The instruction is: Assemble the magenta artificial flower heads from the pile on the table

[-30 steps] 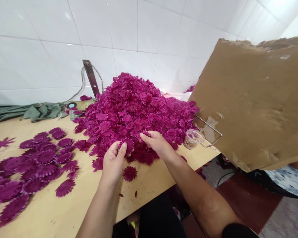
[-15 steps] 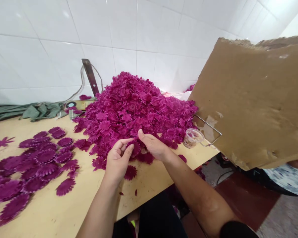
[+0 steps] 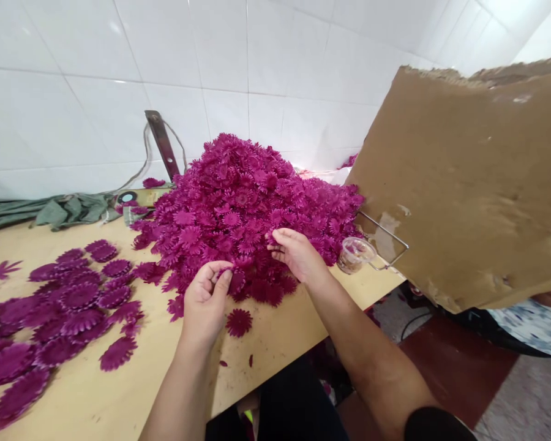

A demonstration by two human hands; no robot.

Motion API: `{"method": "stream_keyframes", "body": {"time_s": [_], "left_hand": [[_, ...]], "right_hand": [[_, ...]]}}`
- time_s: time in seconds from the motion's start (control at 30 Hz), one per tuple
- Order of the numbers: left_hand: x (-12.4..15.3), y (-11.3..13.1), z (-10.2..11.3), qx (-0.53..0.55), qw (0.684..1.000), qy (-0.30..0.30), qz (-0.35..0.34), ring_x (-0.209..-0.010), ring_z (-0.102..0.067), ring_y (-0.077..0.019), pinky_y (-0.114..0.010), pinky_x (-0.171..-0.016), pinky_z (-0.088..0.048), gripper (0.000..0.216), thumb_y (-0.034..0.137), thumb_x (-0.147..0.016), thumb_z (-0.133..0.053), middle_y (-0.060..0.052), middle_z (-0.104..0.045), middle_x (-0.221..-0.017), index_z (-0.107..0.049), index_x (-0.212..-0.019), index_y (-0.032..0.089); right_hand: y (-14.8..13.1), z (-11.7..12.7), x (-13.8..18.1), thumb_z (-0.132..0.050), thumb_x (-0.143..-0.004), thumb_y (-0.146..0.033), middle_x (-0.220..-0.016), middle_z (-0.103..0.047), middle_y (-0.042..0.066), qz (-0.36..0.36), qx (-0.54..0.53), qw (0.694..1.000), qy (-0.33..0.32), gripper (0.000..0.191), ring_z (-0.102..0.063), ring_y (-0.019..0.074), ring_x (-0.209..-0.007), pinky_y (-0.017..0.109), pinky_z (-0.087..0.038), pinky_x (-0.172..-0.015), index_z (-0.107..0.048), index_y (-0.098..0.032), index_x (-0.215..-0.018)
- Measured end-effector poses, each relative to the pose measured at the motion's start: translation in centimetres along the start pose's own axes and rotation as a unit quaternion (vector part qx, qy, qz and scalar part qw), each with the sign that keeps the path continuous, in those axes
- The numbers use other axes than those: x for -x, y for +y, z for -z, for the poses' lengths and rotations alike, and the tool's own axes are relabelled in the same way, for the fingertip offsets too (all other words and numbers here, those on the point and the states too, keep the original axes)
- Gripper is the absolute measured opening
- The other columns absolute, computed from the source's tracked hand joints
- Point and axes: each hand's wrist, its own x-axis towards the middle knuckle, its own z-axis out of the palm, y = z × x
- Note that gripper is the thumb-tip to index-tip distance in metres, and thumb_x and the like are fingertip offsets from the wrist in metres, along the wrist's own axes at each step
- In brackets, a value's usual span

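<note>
A tall heap of magenta flower-shaped petal pieces (image 3: 239, 202) rises in front of both hands. My left hand (image 3: 206, 294) is closed, pinching a magenta flower piece (image 3: 237, 282) between thumb and forefinger at the heap's near edge. Slightly higher and to the right, my right hand (image 3: 296, 251) pinches a small magenta flower piece (image 3: 270, 237), partly hidden by the fingers. One loose flower piece (image 3: 239, 323) lies flat on the table just below the hands.
Overlapping flower discs (image 3: 80, 294) cover the left of the wooden table (image 3: 160, 367). Right of the heap stand a clear plastic cup (image 3: 354, 256) and a metal wire frame (image 3: 395, 236). A big cardboard sheet (image 3: 463, 184) leans beyond, partly hiding another person (image 3: 532, 327). Green cloth (image 3: 73, 209) lies behind.
My hands have parted: the right has moved up and right with a flower piece, and the left slightly left, keeping its piece. The view has shifted a little.
</note>
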Motion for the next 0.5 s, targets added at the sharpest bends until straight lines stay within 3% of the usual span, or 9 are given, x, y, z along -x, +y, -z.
{"method": "stream_keyframes", "body": {"time_s": [0.13,0.23,0.33,0.5], "left_hand": [[0.12,-0.23,-0.40,-0.023,0.999,-0.020,0.018,-0.065,-0.054,-0.0112,-0.024,-0.064,-0.044,0.043,0.038,-0.061,-0.066,-0.002,-0.064,-0.079,-0.061,-0.098,0.017],[0.30,-0.37,-0.61,-0.044,0.999,-0.024,0.005,-0.078,-0.057,-0.0143,-0.026,-0.072,-0.045,0.051,0.041,-0.063,-0.065,-0.006,-0.065,-0.096,-0.058,-0.108,0.017],[0.34,-0.54,-0.50,-0.065,0.998,-0.028,0.003,-0.080,-0.058,-0.0167,-0.028,-0.073,-0.046,0.047,0.045,-0.065,-0.063,-0.007,-0.066,-0.091,-0.063,-0.101,0.016],[0.25,-0.73,-0.44,-0.086,0.996,-0.028,0.027,-0.071,-0.058,-0.0164,-0.029,-0.066,-0.047,0.049,0.048,-0.065,-0.062,-0.005,-0.066,-0.081,-0.064,-0.102,0.016]], "right_hand": [[-0.24,0.29,0.10,-0.067,-0.063,-0.027,-0.062,-0.055,-0.004,-0.017,-0.016,0.999,-0.033,0.017,-0.054,0.0065,-0.054,0.021,-0.042,-0.054,-0.054,-0.015,-0.065],[0.10,0.20,0.16,-0.067,-0.064,-0.036,-0.055,-0.050,-0.006,0.005,0.007,0.999,-0.035,0.025,-0.044,0.0032,-0.042,0.019,-0.032,-0.043,-0.054,-0.015,-0.066],[0.42,0.15,0.09,-0.070,-0.058,-0.045,-0.050,-0.045,-0.008,0.023,0.001,0.999,-0.039,0.035,-0.036,0.0014,-0.038,0.018,-0.026,-0.040,-0.052,-0.015,-0.064],[0.38,0.23,0.32,-0.078,-0.044,-0.043,-0.049,-0.049,-0.008,-0.021,0.005,0.993,-0.113,0.043,-0.042,0.0033,-0.044,0.019,-0.034,-0.047,-0.052,-0.016,-0.066]]}}
